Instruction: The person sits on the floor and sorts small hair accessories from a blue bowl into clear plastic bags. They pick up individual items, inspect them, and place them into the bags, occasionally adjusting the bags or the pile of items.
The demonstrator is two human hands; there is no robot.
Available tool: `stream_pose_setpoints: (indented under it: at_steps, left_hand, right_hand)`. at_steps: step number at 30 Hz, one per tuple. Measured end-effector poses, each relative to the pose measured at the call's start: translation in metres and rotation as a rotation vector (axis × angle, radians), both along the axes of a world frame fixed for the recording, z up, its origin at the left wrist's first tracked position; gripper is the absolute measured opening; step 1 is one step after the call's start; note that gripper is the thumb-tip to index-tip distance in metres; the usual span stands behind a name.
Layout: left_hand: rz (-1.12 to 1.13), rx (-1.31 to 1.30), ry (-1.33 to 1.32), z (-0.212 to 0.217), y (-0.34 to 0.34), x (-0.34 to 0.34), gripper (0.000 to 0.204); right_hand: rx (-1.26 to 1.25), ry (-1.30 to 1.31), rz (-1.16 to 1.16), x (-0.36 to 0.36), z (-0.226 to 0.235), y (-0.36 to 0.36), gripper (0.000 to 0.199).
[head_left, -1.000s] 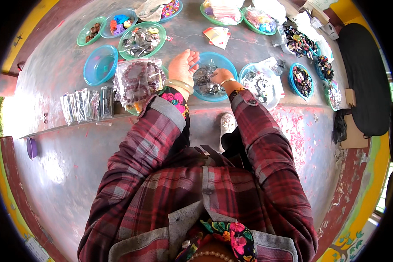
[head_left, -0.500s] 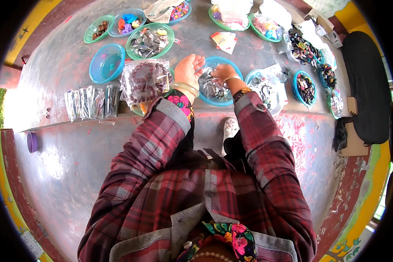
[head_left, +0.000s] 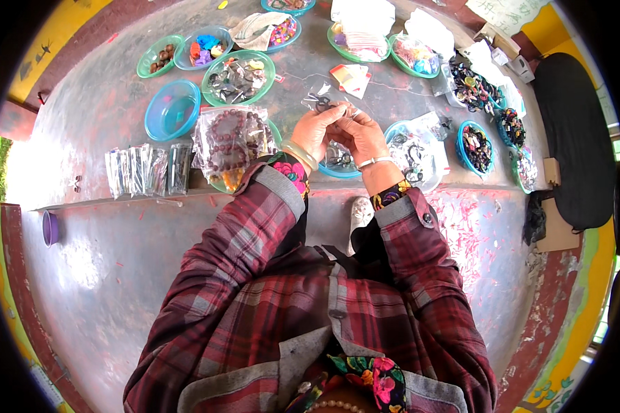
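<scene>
My left hand [head_left: 313, 133] and my right hand [head_left: 365, 141] meet over a blue basin [head_left: 343, 173], fingers closed together on a small clear plastic bag [head_left: 319, 101]. Dark pieces show inside the bag; their kind is too small to make out. The basin lies mostly hidden below my hands, with more clear bags of dark items [head_left: 337, 157] in it. Left of my left hand lies a big clear bag of dark purple beads [head_left: 231, 134]. To the right of my right hand sits a basin of bagged black and white pieces [head_left: 415, 155].
A row of slim clear packets [head_left: 145, 168] lies along the ledge's left edge. Behind are an empty blue basin [head_left: 173, 110], a green basin [head_left: 238, 79] of bagged pieces and some cards [head_left: 352, 80]. Baskets of dark trinkets [head_left: 475, 148] stand at the right.
Both hands have come together and lifted a small clear bag out of the blue basin. Before, the left hand was spread above the basin and the right hand reached into it.
</scene>
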State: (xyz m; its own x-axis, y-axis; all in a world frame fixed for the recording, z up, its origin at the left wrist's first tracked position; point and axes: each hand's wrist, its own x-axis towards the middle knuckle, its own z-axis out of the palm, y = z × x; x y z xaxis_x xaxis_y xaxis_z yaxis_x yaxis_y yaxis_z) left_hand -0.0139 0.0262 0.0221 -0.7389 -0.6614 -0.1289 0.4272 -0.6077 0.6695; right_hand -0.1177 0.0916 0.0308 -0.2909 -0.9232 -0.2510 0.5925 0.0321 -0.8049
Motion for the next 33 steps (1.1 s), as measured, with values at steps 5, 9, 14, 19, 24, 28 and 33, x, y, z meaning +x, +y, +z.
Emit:
stream_pose_setpoints:
  at_steps: [5, 9, 14, 19, 24, 28, 33]
  left_hand:
    - [0.032, 0.033, 0.01, 0.003, -0.001, -0.001, 0.018]
    - [0.154, 0.053, 0.026, -0.002, -0.006, -0.003, 0.019]
    - [0.21, 0.032, 0.002, 0.01, -0.002, 0.0, 0.019]
    - [0.305, 0.037, 0.06, 0.007, -0.005, -0.001, 0.017]
    - [0.309, 0.072, 0.091, 0.006, -0.007, -0.001, 0.016]
    - [0.294, 0.049, 0.124, -0.002, -0.01, -0.003, 0.017]
    - [0.317, 0.071, 0.119, -0.013, -0.017, -0.002, 0.018]
  right_hand:
    - [0.01, 0.049, -0.001, -0.002, 0.001, 0.002, 0.015]
    - [0.035, 0.082, 0.015, -0.003, -0.005, 0.0, 0.01]
    - [0.046, 0.069, 0.005, 0.0, 0.003, 0.003, 0.006]
    - [0.049, 0.067, 0.016, 0.0, 0.0, 0.003, 0.006]
    - [0.065, 0.1, 0.007, 0.001, 0.005, 0.006, 0.005]
    - [0.072, 0.11, -0.008, -0.002, 0.001, 0.006, 0.004]
    - [0.073, 0.188, 0.016, -0.008, 0.007, 0.011, 0.005]
